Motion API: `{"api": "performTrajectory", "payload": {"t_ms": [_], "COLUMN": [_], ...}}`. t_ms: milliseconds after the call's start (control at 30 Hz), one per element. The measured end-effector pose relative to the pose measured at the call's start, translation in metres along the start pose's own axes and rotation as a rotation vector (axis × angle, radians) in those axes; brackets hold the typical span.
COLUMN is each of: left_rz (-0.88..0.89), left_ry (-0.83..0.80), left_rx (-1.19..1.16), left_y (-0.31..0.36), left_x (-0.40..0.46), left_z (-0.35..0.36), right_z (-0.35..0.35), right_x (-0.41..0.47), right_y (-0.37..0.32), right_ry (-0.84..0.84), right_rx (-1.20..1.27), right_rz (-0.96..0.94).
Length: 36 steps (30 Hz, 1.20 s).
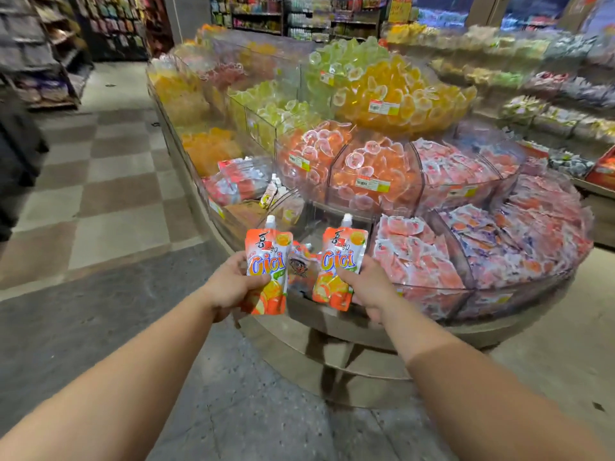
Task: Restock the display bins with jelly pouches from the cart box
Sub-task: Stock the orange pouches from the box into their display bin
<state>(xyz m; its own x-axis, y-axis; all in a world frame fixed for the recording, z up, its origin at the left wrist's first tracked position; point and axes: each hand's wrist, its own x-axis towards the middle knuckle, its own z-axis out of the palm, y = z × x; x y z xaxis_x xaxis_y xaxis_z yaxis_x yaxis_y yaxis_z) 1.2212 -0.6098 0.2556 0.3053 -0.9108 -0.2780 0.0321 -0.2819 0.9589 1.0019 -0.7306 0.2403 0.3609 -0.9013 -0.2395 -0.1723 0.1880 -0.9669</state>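
An orange Cici jelly pouch [268, 271] with a white spout is held upright in the left hand [229, 287], its lower edge pinched between thumb and fingers; most of the fingers are hidden behind the pouch. A second, matching pouch [341, 267] is gripped the same way in the right hand [369, 287], with only the thumb seen on its front. Both are held just in front of a nearly empty clear display bin [312, 224] at the 12 o'clock side of the hands, where a third pouch [301, 266] with a cartoon face is partly hidden between the two. At 2 o'clock, bins of pink-wrapped jelly packets [419, 257] are seen, and at 12 o'clock higher up, orange jelly cups [372, 168], blurred. The printed price labels cannot be read. The cart box is out of view.
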Motion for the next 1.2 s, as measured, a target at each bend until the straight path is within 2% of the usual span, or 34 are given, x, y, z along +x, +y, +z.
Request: {"api": "performTrajectory", "payload": {"t_ms": [200, 333, 467, 700, 800, 933, 1000, 1100, 1200], "left_rz": [0.060, 0.013, -0.010, -0.009, 0.020, 0.002, -0.029, -0.079, -0.114], "left_ry": [0.020, -0.026, -0.056, -0.179, -0.269, -0.402, -0.461, -0.468, -0.455], "left_rx": [0.008, 0.005, 0.048, 0.199, 0.267, 0.407, 0.393, 0.365, 0.373], "left_y": [0.043, 0.043, 0.043, 0.039, 0.037, 0.029, 0.016, 0.011, 0.006], "left_x": [0.095, 0.134, 0.184, 0.256, 0.278, 0.294, 0.301, 0.302, 0.306], "left_z": [-0.015, -0.010, -0.010, -0.014, -0.010, -0.001, 0.002, 0.004, 0.005], "right_z": [-0.016, -0.003, 0.014, 0.037, 0.041, 0.043, 0.042, 0.041, 0.040], "right_x": [0.105, 0.138, 0.167, 0.194, 0.197, 0.196, 0.195, 0.192, 0.195], "right_y": [-0.041, -0.020, 0.005, 0.029, 0.033, 0.043, 0.050, 0.054, 0.054], "right_ry": [0.131, 0.196, 0.138, 0.279, 0.349, 0.339, 0.313, 0.332, 0.291], "right_rx": [-0.080, -0.089, -0.195, -0.033, -0.061, -0.131, -0.101, -0.028, -0.069], "right_rz": [-0.060, 0.019, 0.074, 0.316, 0.362, 0.486, 0.572, 0.709, 0.751]}}
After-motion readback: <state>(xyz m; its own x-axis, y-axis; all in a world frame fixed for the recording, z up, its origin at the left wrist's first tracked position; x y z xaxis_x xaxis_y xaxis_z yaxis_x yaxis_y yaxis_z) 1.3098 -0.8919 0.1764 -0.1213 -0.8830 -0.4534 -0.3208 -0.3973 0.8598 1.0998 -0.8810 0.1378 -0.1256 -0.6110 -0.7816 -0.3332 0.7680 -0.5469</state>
